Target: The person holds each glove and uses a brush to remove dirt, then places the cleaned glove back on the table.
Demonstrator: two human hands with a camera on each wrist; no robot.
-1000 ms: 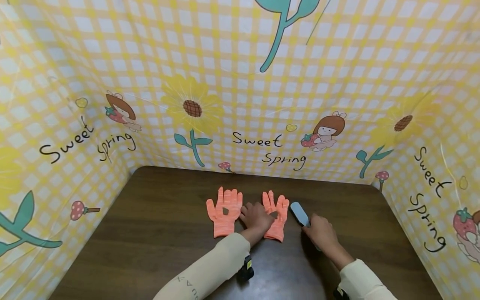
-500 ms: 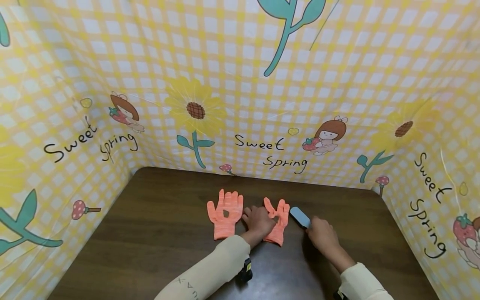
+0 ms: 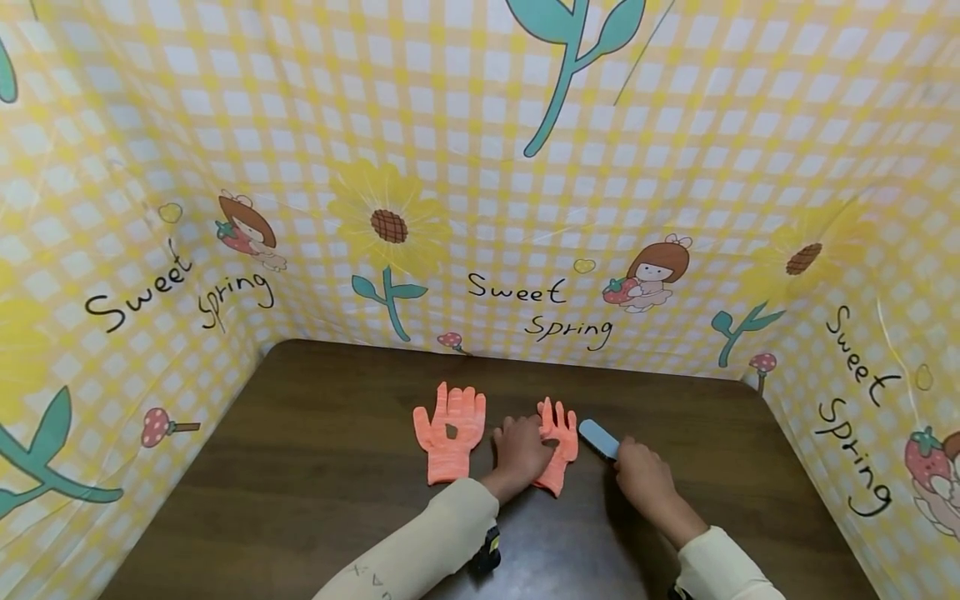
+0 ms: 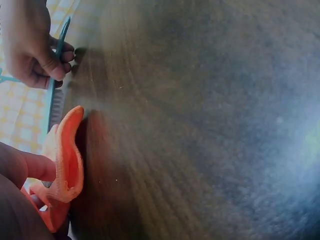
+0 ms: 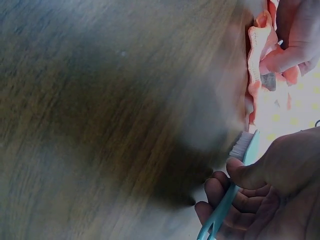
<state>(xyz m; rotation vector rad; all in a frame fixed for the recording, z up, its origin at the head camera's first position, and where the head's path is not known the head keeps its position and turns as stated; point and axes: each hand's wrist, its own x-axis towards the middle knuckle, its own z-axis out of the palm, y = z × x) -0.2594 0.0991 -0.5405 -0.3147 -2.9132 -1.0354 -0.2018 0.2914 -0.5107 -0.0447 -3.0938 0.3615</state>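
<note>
Two orange knitted gloves lie on the dark wooden table, each with a dark patch on its palm. The left glove [image 3: 455, 442] is flat with its fingers spread. On the right glove [image 3: 557, 465], my left hand [image 3: 522, 450] pinches the fabric beside the patch; in the right wrist view, the thumb presses next to the grey patch [image 5: 268, 81] and the cuff gapes. My right hand [image 3: 647, 475] grips a light blue brush [image 5: 227, 202] by its handle. The brush's white bristles [image 5: 241, 145] face the table, and its head sits just right of the glove, apart from it.
The brown tabletop [image 3: 315, 500] reaches back to a yellow checked cloth [image 3: 510, 208] that hangs as walls behind and at both sides. A small black device [image 3: 487, 554] is strapped at my left wrist.
The right glove has been shifted and turned slightly by my left hand; its fingers bunched and now stand closer together. The brush has stayed nearly still in my right hand.
</note>
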